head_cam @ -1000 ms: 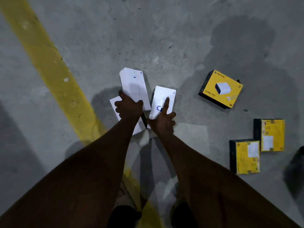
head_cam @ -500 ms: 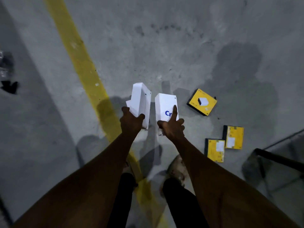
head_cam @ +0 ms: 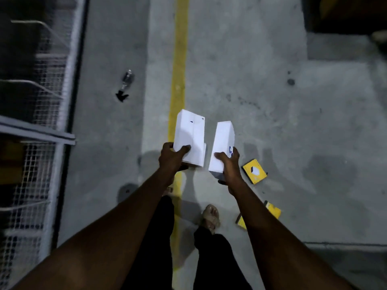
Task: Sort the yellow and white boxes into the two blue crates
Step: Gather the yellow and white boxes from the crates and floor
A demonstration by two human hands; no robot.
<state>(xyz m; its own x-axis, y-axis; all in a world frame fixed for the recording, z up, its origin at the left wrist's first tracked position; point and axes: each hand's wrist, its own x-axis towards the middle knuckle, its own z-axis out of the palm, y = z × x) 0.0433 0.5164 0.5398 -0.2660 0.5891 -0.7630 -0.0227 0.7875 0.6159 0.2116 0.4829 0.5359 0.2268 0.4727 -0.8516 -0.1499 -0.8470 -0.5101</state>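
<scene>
Head cam, looking down at a grey concrete floor (head_cam: 251,101) w/ a painted yellow line (head_cam: 179,59) running top to bottom.

Left hand (head_cam: 171,159) is clenched round the lower end of a stack of flat white cardboard boxes (head_cam: 189,137); thumb lies across the top face, fingers underneath. At least two boxes in that stack, since a second edge peeks out at the right side; exact count can't be told. Right hand (head_cam: 229,164) grasps a single white cardboard box with blue lettering (head_cam: 223,143), thumb on the near face, lettering partly covered by the hand. Both loads are held up off the floor, side by side, close but apart, roughly over the yellow line.

On the floor right of the right hand: a square yellow box with a white picture on its lid (head_cam: 254,171), lying flat. Nearer the person, two more yellow boxes (head_cam: 273,210), both partly hidden behind the right forearm.

No blue crates in frame, so contents can't be told. Left edge: a white wire-mesh cage or rack (head_cam: 31,185), blurred; what's inside it isn't readable. A small dark object (head_cam: 125,86) lies on the floor near it, too blurred to ID. One sandalled foot (head_cam: 211,216) and black trouser legs (head_cam: 155,237) show below the arms.
</scene>
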